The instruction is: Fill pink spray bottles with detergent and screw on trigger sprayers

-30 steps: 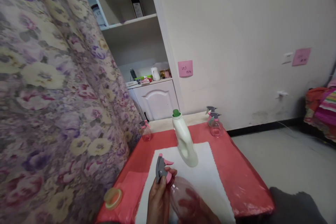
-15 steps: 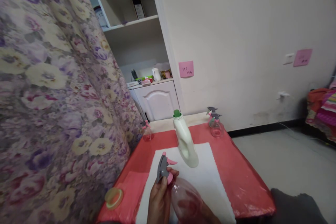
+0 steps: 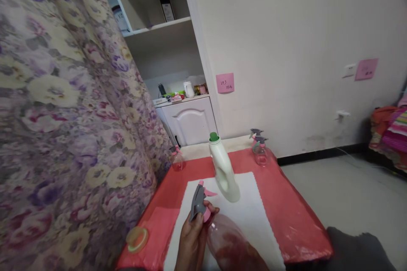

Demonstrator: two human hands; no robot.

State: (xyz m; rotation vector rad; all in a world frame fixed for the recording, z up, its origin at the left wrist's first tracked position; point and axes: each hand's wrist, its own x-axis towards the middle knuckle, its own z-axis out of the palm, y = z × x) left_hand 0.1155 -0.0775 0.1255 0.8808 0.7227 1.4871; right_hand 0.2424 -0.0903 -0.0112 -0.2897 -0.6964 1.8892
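Note:
A clear spray bottle [image 3: 222, 237] with a grey and pink trigger head [image 3: 199, 203] is tilted near me, its neck towards the left. My left hand [image 3: 193, 229] is closed round the pink collar and the head's base. Seen partly through the clear body, my right hand [image 3: 237, 250] grips the bottle from the right and below. Just beyond stands a pale green jug [image 3: 225, 173] with a handle, its cap off and a green spout showing in the mouth. Both are over a white cloth [image 3: 251, 216].
Red sheeting [image 3: 286, 216] covers the table. One spray bottle [image 3: 177, 161] stands back left, others [image 3: 261, 156] back right. A round yellowish cap [image 3: 137, 239] lies front left. A floral curtain [image 3: 79, 135] hangs along the left; a wall [image 3: 286, 51] rises behind.
The trigger head has turned or shifted slightly to the right in my left hand. My right hand has moved up a little along the bottle. The jug stays put.

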